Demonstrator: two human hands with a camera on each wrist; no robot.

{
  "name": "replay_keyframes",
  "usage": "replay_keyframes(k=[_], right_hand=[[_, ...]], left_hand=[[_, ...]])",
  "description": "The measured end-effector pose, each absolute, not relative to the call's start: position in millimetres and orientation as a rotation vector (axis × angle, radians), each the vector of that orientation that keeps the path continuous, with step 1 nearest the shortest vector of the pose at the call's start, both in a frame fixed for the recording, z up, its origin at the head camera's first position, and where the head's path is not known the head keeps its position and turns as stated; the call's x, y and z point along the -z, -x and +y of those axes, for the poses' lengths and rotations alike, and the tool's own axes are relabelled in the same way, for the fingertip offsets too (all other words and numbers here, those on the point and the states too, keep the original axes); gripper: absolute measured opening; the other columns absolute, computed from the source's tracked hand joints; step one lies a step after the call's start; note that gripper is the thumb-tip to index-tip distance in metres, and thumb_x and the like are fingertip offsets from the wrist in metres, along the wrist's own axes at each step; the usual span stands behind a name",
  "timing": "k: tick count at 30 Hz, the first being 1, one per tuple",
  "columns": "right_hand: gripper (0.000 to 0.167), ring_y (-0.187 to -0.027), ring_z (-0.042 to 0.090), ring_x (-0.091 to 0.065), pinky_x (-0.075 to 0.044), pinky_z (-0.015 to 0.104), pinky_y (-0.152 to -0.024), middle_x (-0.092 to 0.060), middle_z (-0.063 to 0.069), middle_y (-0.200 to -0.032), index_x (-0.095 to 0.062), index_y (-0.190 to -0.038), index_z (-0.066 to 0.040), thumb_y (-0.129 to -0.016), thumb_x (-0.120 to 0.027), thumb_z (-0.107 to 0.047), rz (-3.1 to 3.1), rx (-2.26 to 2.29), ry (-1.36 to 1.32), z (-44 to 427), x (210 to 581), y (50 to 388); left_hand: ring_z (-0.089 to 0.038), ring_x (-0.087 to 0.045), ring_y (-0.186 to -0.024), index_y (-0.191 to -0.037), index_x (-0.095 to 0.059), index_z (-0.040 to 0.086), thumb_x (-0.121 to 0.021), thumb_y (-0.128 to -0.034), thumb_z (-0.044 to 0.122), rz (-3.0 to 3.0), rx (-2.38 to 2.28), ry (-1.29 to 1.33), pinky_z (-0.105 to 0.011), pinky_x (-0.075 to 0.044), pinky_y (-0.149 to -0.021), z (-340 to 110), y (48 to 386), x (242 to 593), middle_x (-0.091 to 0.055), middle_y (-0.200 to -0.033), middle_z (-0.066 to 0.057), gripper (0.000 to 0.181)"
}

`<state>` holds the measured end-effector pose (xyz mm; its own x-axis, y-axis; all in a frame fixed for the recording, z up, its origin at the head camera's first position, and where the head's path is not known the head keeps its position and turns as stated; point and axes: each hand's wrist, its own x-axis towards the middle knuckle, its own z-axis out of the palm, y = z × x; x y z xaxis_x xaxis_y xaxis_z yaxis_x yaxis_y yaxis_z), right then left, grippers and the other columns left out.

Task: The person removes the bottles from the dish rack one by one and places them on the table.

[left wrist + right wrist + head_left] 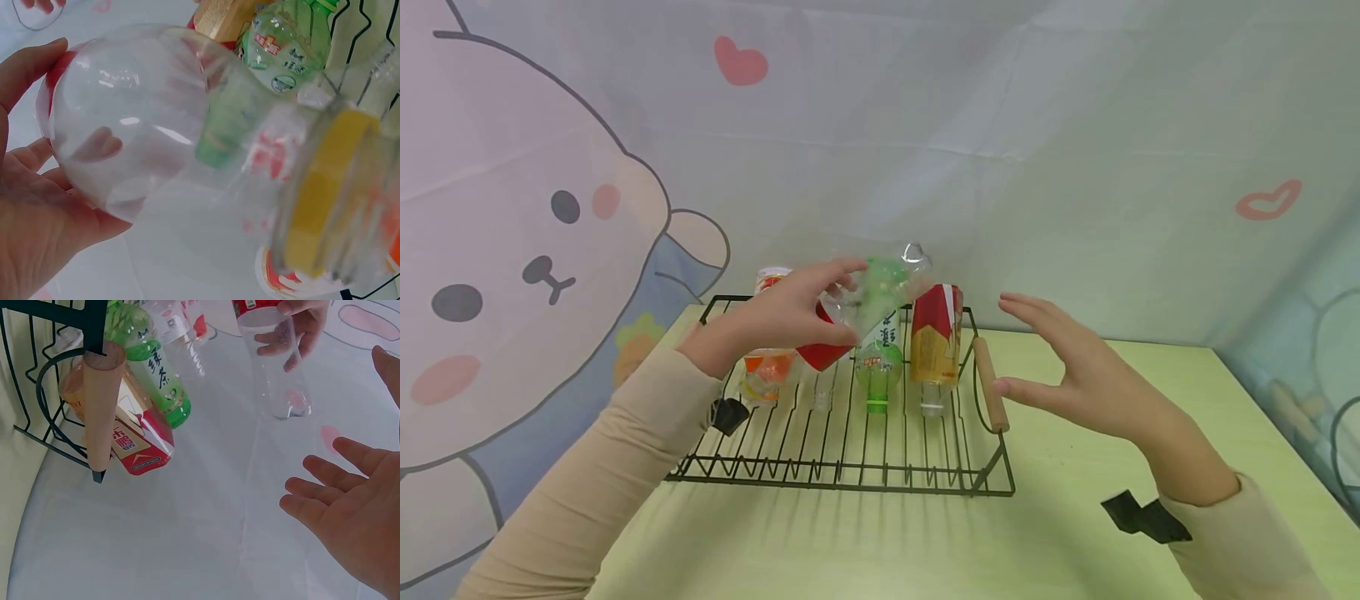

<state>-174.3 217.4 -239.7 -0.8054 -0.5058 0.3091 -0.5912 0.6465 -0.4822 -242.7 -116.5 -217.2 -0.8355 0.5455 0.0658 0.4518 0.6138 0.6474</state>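
A clear plastic bottle with a red label is gripped by my left hand above the rack. In the left wrist view the bottle spans the picture, its neck with a yellow ring at the right and the left hand around its other end. The right wrist view shows the bottle's clear end beyond the fingers. My right hand is held in the air to the right of the rack's wooden handle, fingers extended and apart, holding nothing.
A black wire rack stands on the pale green table. In it lean a green bottle, a red and gold bottle and a bottle with an orange label. A patterned cloth hangs behind.
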Motion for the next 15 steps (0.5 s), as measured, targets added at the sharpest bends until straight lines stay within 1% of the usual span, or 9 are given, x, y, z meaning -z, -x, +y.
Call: replay_keyframes(k=[2,3,6,12,15], right_hand=[[0.080,-0.139,0.032,-0.031,-0.032,0.062,-0.104,-0.031,0.005,-0.154,-0.030,-0.151,-0.020,-0.085,-0.074,-0.033,-2.707,-0.878,-0.917,216.4,236.4,176.4],[0.080,-0.140,0.031,-0.030,-0.031,0.062,-0.104,-0.031,0.005,-0.154,-0.030,-0.151,-0.020,-0.085,-0.074,-0.033,-2.703,-0.883,-0.915,215.8,235.0,177.3],[0.079,-0.141,0.029,-0.028,-0.030,0.061,-0.106,-0.032,0.004,-0.154,-0.031,-0.151,-0.020,-0.085,-0.074,-0.032,-2.689,-0.892,-0.918,212.6,230.9,180.4],[0.077,-0.142,0.025,-0.027,-0.028,0.059,-0.108,-0.031,0.001,-0.154,-0.033,-0.150,-0.022,-0.086,-0.073,-0.033,-2.693,-0.909,-0.927,205.0,225.5,186.8],[0.077,-0.142,0.025,-0.027,-0.028,0.058,-0.109,-0.032,0.001,-0.154,-0.033,-0.150,-0.021,-0.086,-0.073,-0.033,-2.696,-0.917,-0.947,201.7,224.9,189.7]], left_hand=[[-0.026,-0.049,-0.118,-0.150,-0.030,0.020,-0.074,-0.0820,0.019,2.697,-1.001,-0.854,-0.036,-0.056,-0.079,-112.8,240.4,217.1,-0.048,-0.138,-0.008,0.081],[-0.026,-0.050,-0.118,-0.150,-0.031,0.020,-0.075,-0.0816,0.019,2.698,-0.984,-0.868,-0.036,-0.055,-0.080,-110.9,239.2,217.1,-0.048,-0.138,-0.008,0.081],[-0.025,-0.048,-0.119,-0.149,-0.033,0.020,-0.076,-0.0809,0.021,2.694,-0.932,-0.908,-0.035,-0.055,-0.081,-105.5,235.9,217.8,-0.048,-0.137,-0.008,0.081],[-0.025,-0.053,-0.108,-0.149,-0.034,0.022,-0.075,-0.0814,0.020,2.634,-0.883,-0.978,-0.030,-0.056,-0.073,-94.0,227.3,219.3,-0.049,-0.134,-0.007,0.079],[-0.023,-0.050,-0.111,-0.148,-0.036,0.023,-0.074,-0.0819,0.019,2.595,-0.866,-1.001,-0.028,-0.055,-0.072,-88.3,222.5,220.4,-0.048,-0.134,-0.005,0.076]])
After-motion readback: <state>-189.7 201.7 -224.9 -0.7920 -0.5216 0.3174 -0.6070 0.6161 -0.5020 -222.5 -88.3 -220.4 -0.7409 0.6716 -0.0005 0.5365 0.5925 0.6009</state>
